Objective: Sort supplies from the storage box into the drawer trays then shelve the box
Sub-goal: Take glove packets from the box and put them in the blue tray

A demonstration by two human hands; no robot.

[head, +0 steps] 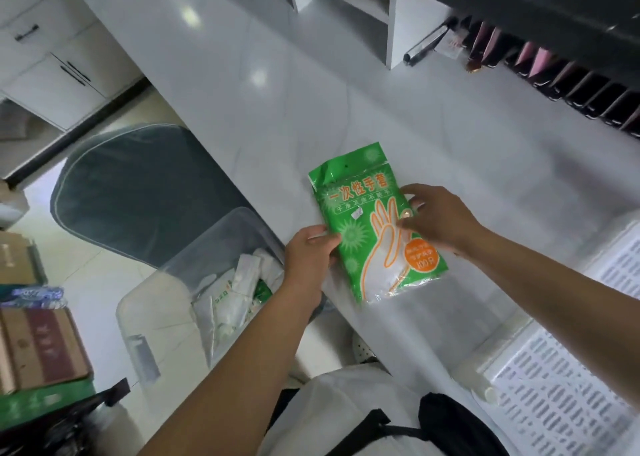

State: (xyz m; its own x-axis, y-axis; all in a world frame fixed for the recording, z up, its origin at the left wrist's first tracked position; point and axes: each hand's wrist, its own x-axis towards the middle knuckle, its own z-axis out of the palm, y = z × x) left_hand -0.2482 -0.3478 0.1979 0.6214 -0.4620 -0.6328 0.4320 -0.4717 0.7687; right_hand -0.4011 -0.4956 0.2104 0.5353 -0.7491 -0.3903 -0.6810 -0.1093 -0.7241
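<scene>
A green packet of disposable gloves [367,220] lies flat on the white counter [311,91], near its front edge. My left hand [310,254] grips the packet's left edge, thumb on top. My right hand [438,218] holds the right edge with its fingers curled onto the packet. The clear plastic storage box [214,247] stands lower left of the counter with several white and green packets inside. White slotted drawer trays [561,379] show at the lower right.
A grey padded chair back [138,185] stands behind the box. Cardboard boxes [38,344] are stacked at the left edge. White shelf dividers [398,22] and a row of dark and pink items [554,74] line the counter's far side.
</scene>
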